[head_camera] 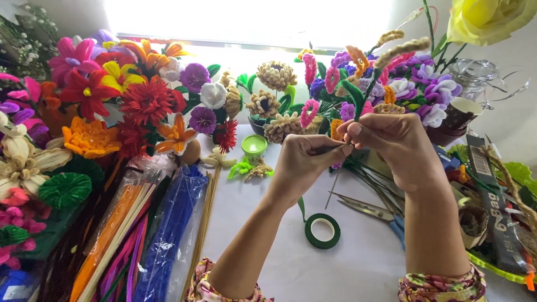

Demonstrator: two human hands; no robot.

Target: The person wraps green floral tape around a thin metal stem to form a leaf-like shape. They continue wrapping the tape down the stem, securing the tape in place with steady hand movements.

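Green-stemmed flower sprig is pinched by 2 hands, left hand and right hand, over 1 tape roll mid-table.

Strong daylight pours in from twelve o'clock, where the window is blown out to pure white glare. The white table reads bright with soft, faint shadows. The yellow flower at one o'clock is blurred; edges bend slightly.

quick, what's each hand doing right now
Left hand: closed, fingertips pinching the green stem of a pipe-cleaner flower sprig.
Right hand: closed, gripping the same stem just above the left.
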